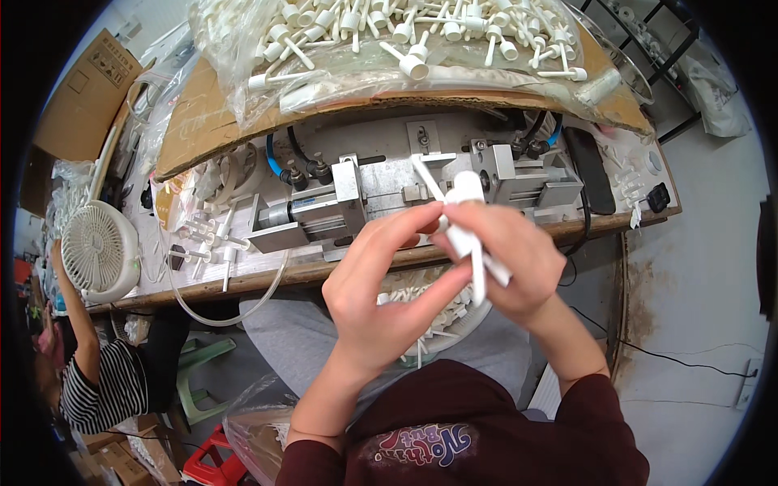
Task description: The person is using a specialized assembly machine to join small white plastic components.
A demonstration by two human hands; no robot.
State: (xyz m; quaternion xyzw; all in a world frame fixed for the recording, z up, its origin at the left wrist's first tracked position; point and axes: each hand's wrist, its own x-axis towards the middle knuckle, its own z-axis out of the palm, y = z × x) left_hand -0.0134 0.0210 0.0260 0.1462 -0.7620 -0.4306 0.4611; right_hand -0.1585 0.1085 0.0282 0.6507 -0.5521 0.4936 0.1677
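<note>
White plastic pieces with round, cup-like heads and thin stems (465,189) are held up in front of me, above the table's front edge. My right hand (523,255) is closed round them, with stems poking out above and below its fingers. My left hand (377,271) pinches at the same pieces from the left, thumb and fingers bent. How many pieces there are and how they join is partly hidden by the fingers. Just beyond my hands stands a metal clamping fixture with a left block (312,212) and a right block (519,180).
A heap of similar white pieces (454,24) lies on plastic over a cardboard sheet (194,134). Loose pieces (212,241) lie left of the fixture; more fill a basin (470,324) at my lap. A white fan (99,251) and another person (105,381) are at left.
</note>
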